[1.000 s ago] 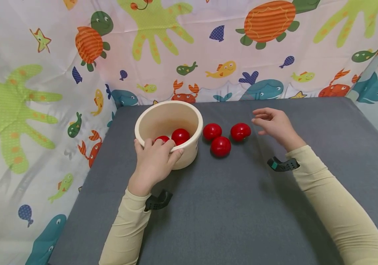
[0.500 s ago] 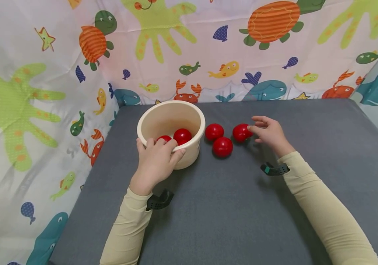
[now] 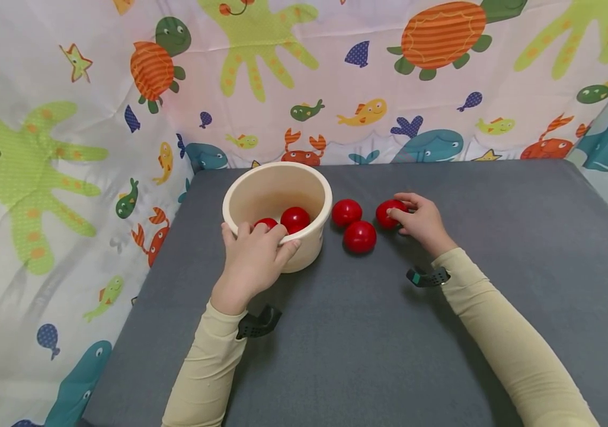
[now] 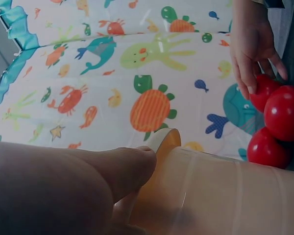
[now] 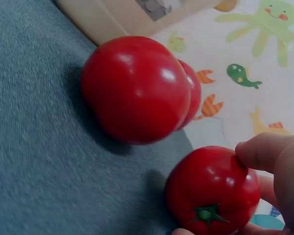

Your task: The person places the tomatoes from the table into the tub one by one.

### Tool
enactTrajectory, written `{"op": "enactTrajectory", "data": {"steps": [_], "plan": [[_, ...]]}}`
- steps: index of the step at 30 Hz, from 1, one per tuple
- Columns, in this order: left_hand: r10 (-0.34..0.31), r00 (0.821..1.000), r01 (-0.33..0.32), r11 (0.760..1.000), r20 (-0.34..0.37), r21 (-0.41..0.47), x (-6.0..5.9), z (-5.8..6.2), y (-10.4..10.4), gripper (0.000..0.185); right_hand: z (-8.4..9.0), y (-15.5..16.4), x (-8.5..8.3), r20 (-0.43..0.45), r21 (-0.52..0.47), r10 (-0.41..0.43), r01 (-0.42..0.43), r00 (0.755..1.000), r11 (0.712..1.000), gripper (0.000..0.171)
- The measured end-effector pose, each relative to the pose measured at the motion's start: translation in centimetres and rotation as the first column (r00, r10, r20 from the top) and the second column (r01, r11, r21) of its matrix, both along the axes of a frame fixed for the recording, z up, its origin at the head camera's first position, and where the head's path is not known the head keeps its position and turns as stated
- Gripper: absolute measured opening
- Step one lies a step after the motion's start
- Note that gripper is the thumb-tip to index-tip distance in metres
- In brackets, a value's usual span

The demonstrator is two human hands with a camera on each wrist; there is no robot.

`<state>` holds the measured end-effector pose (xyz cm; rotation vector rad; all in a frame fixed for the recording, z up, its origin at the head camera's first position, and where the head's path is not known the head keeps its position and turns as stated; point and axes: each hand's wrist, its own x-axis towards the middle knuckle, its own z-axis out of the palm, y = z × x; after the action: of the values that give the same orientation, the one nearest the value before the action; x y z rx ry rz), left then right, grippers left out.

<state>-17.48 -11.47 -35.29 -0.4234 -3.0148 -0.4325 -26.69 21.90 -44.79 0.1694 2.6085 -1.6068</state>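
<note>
My left hand (image 3: 250,258) grips the near rim of a cream round bucket (image 3: 304,252), fingers over the edge and thumb outside. Inside the bucket lie red tomatoes (image 3: 296,218), partly hidden by that hand. To its right, my right hand (image 3: 422,225) holds a shiny red tomato (image 5: 210,181) with a green star-shaped stem, the thumb on one side and fingers round the other. Two more tomatoes rest beside it on the table, one nearer (image 3: 360,237) and one farther back (image 3: 346,212), close to the bucket. In the left wrist view the left thumb (image 4: 132,164) lies along the bucket's rim.
A dark grey cloth-covered table (image 3: 346,356) lies under everything. Behind and to the sides hangs a white curtain (image 3: 261,127) printed with sea animals, meeting the table's back edge. Each wrist wears a black band (image 3: 258,322).
My right hand has moved left and down to the rightmost tomato, and its fingers have closed round it. The left hand stays on the bucket's rim. The head view has shifted slightly.
</note>
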Motion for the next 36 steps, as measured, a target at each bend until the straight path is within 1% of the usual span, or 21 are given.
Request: {"op": "enactTrajectory", "data": {"steps": [9,20,29,36], "plan": [[-0.002,1.0,0.002,1.0,0.007,-0.003,-0.1,0.1,0.2,0.034,-0.3,-0.7,0.2,-0.059,-0.026,-0.037,0.036,0.998,0.999,0.054],[0.004,1.0,-0.004,1.0,0.003,-0.012,-0.1,0.0,-0.1,0.034,-0.6,-1.0,0.2,-0.05,-0.075,-0.07,0.066,0.996,0.995,0.054],[0.006,1.0,-0.006,1.0,0.008,-0.012,-0.1,-0.2,-0.1,0.034,-0.8,-1.1,0.3,-0.06,-0.085,-0.086,0.081,0.994,0.993,0.054],[0.003,1.0,-0.003,1.0,0.003,-0.008,-0.1,-0.1,-0.1,0.035,-0.7,-0.9,0.4,-0.076,-0.099,-0.088,0.08,0.993,0.992,0.054]]}}
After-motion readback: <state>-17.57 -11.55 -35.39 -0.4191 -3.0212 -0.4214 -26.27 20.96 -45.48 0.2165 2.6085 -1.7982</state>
